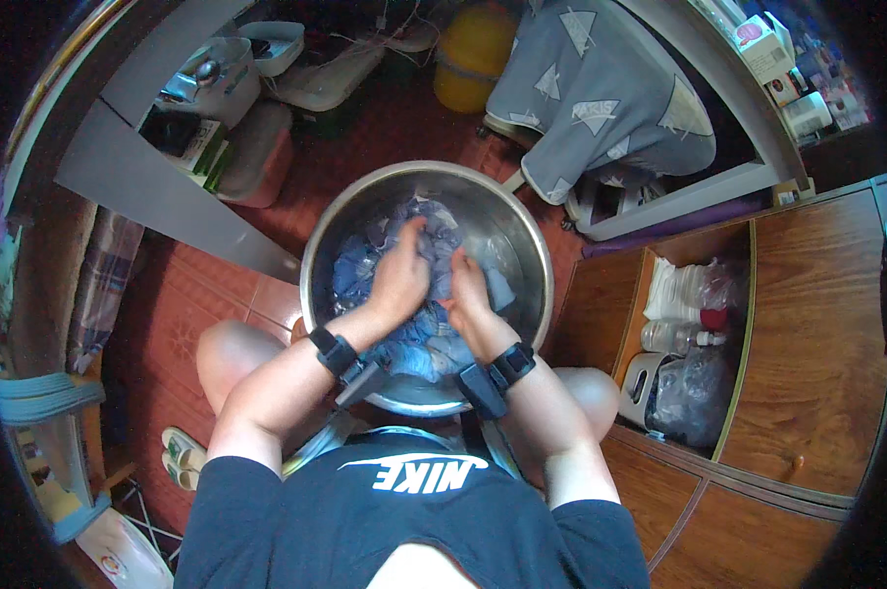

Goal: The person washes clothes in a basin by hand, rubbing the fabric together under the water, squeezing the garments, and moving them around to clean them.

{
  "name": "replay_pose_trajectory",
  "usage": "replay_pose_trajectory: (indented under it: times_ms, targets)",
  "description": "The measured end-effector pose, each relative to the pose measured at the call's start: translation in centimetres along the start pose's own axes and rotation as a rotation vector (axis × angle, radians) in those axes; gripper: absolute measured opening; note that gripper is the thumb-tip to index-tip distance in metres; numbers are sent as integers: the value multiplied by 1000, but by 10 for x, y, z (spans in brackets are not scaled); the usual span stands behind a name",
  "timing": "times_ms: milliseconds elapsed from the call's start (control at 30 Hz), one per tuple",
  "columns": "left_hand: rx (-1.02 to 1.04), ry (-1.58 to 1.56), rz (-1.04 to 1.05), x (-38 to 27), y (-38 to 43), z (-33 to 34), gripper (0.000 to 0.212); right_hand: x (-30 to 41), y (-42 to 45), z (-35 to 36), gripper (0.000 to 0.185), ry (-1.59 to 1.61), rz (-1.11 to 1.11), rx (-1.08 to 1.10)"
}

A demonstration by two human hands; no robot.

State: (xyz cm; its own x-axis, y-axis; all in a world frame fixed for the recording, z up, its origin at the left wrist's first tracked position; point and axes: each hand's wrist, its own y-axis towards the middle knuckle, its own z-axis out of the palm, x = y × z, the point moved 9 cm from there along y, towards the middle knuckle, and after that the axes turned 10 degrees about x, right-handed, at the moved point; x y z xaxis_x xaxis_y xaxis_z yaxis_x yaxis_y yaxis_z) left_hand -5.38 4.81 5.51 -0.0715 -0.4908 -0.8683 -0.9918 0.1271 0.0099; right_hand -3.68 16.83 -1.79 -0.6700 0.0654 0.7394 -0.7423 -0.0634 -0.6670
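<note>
A round stainless steel basin (539,254) stands on the floor between my knees, with water and wet blue cloth (410,353) in it. My left hand (401,276) is over the middle of the basin, its fingers curled on a bunched greyish-lavender cloth (441,254). On the other side of that cloth, my right hand (469,283) grips it too, and parts of its fingers are hidden. Paler blue cloth (499,288) lies in the water to the right of my right hand. Each wrist wears a black strap with a dark device.
A grey patterned cover (598,96) drapes over something beyond the basin, near a yellow bucket (473,59). To the right, an open wooden cabinet (804,346) holds bottles and bags. A pink-red container (263,162) and slippers (182,458) are on the left.
</note>
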Motion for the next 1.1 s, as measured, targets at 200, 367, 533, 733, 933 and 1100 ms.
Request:
replay_pose_trajectory:
  times_ms: [200,367,533,733,933,1100]
  targets:
    - [93,251,13,0,5,8,22,-1,-10,20,29,225,6,80]
    - [52,275,-146,-3,14,-31,29,55,-18,12,35,-344,-324,175]
    - [229,380,-117,-9,6,-31,35,48,-10,22,40,-153,-212,454]
    - [154,-220,-46,14,18,-50,31,49,15,-6,42,-910,-658,19]
    - [52,7,-120,15,12,-73,29,66,-5,0,25,-939,-606,-79]
    - [60,419,-298,19,9,-81,29,106,-1,-34,24,-515,-828,-52]
